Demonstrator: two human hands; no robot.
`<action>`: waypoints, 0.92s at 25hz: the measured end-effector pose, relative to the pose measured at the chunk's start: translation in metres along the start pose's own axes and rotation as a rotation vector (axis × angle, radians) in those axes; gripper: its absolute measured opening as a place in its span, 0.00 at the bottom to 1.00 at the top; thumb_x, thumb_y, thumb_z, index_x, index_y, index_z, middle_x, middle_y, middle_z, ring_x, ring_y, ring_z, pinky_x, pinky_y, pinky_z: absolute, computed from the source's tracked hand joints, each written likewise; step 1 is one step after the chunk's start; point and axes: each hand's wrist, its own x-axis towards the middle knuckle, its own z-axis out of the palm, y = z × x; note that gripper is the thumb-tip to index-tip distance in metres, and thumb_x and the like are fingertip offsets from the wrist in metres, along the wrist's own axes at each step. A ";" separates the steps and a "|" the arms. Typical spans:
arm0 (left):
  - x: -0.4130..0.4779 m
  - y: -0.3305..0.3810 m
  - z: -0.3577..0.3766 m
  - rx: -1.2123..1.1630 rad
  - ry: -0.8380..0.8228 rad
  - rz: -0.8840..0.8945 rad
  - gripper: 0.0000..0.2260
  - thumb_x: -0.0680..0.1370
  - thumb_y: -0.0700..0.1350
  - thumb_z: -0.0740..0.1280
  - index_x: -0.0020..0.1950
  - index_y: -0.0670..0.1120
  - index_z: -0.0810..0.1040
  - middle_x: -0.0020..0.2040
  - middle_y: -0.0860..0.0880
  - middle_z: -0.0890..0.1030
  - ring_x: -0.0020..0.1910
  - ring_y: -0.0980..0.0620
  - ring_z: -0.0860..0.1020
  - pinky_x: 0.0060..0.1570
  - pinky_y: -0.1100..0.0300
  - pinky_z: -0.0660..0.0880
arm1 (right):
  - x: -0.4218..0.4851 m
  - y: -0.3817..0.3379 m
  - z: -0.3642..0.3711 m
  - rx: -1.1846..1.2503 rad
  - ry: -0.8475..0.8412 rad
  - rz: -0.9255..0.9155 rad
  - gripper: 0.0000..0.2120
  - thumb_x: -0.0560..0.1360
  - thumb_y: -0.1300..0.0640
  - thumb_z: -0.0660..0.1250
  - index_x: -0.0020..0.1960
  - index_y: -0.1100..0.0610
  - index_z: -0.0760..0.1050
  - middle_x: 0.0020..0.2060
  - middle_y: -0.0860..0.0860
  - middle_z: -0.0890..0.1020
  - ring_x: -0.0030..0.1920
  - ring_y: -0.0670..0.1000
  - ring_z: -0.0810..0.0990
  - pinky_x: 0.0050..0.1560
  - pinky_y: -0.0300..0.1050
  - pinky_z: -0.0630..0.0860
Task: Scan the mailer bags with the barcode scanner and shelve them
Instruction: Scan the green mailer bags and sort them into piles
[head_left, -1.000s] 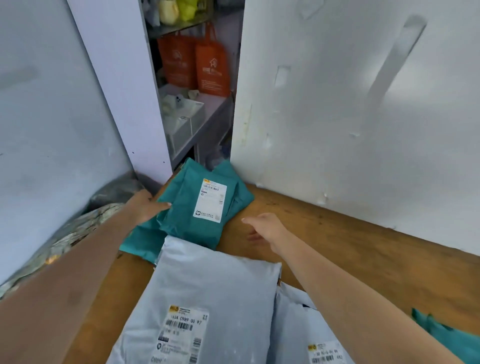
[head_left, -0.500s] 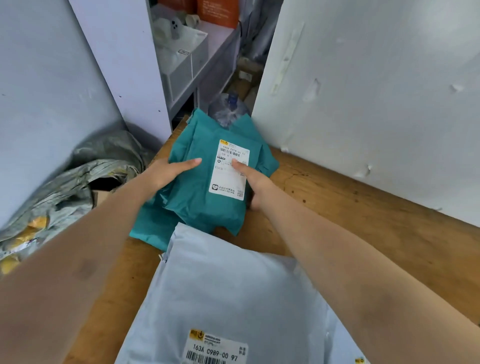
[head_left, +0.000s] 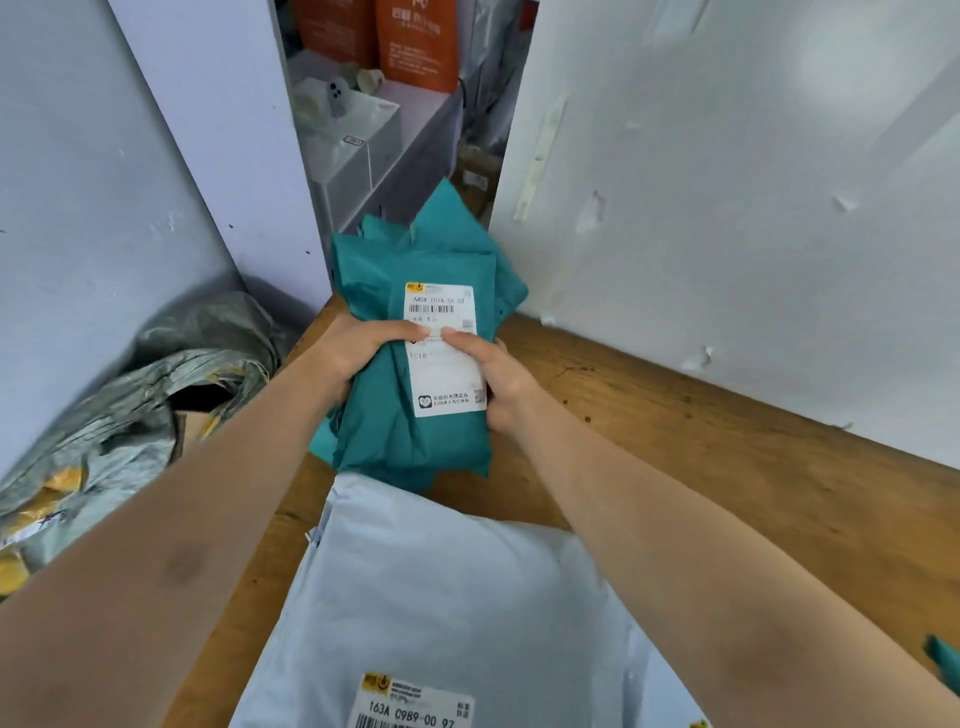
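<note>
Teal mailer bags (head_left: 410, 426), a small stack, sit just above frame centre, held between both hands. The left hand (head_left: 348, 353) grips the stack's 9 o'clock edge, thumb laid across the top face. The right hand (head_left: 501, 379) grips the 3 o'clock edge, thumb tip on the white label (head_left: 444, 364). Both hands are clamped on the stack; the fingers go underneath and are out of sight.

Can't tell whether the stack is lifted or resting on the table. Number of bags in it is unclear; several teal edges fan out at 12 o'clock. The label's barcode and small print are too blurred to read fully.

A grey mailer bag (head_left: 441, 597) lies at 6 o'clock of the stack. Its near end is cut off by the frame and its own label (head_left: 415, 701) is partly cropped. A second pale bag under the right forearm is mostly hidden. A teal scrap (head_left: 943, 662) shows at 4 o'clock of the frame, cut off.

The surface is a worn wooden table (head_left: 701, 457). A white scuffed wall panel (head_left: 753, 182) stands at 2 o'clock. A crumpled woven sack (head_left: 130, 395) lies at 9 o'clock, off the table edge. At 12 o'clock is a shelf gap holding orange bags (head_left: 415, 41) and a clear box (head_left: 353, 145).
</note>
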 end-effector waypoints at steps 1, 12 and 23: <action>-0.007 0.013 0.008 -0.008 -0.012 0.046 0.14 0.70 0.36 0.73 0.55 0.43 0.81 0.46 0.48 0.86 0.46 0.45 0.84 0.44 0.54 0.80 | -0.008 -0.012 -0.002 0.023 -0.028 -0.038 0.42 0.61 0.57 0.79 0.71 0.55 0.66 0.58 0.60 0.82 0.55 0.61 0.83 0.46 0.60 0.82; -0.143 0.088 0.185 -0.005 -0.184 0.287 0.08 0.73 0.38 0.69 0.50 0.47 0.81 0.41 0.51 0.86 0.39 0.53 0.85 0.35 0.60 0.81 | -0.192 -0.118 -0.111 -0.095 -0.140 -0.367 0.38 0.64 0.49 0.77 0.70 0.56 0.68 0.58 0.58 0.82 0.57 0.60 0.82 0.50 0.54 0.81; -0.307 0.019 0.493 -0.075 -0.424 0.281 0.21 0.66 0.43 0.73 0.59 0.43 0.79 0.53 0.44 0.84 0.52 0.45 0.83 0.52 0.51 0.79 | -0.484 -0.142 -0.377 -0.231 0.033 -0.537 0.19 0.73 0.57 0.66 0.63 0.59 0.76 0.53 0.58 0.84 0.45 0.55 0.83 0.42 0.44 0.80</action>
